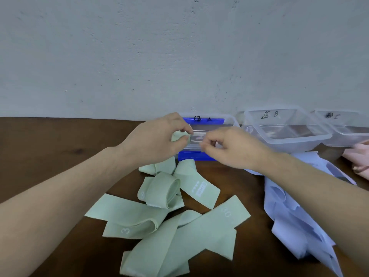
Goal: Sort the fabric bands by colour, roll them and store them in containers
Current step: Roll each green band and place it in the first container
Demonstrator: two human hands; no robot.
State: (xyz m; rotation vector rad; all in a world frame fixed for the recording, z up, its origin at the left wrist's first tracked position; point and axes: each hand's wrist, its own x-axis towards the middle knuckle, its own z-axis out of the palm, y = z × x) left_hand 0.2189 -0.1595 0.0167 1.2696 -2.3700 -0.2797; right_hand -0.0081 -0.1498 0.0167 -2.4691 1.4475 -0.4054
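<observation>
My left hand (157, 137) grips a small rolled pale green band (179, 136) just in front of the clear container with blue handles (196, 155), labelled A. My right hand (229, 146) hovers beside it with curled fingers, its fingertips near the roll and the container's rim; whether they pinch anything is hidden. Several loose pale green bands (173, 224) lie in a heap on the brown table (50, 148) below my hands, one of them loosely rolled (164, 189). Lavender-blue bands (295, 222) are piled at the right under my right forearm. Pink bands (358, 156) show at the far right edge.
Two more clear containers stand against the wall, one labelled B (283, 128) and another (343, 128) at the far right. A grey wall (179, 56) runs along the table's back edge. The left part of the table shows bare wood.
</observation>
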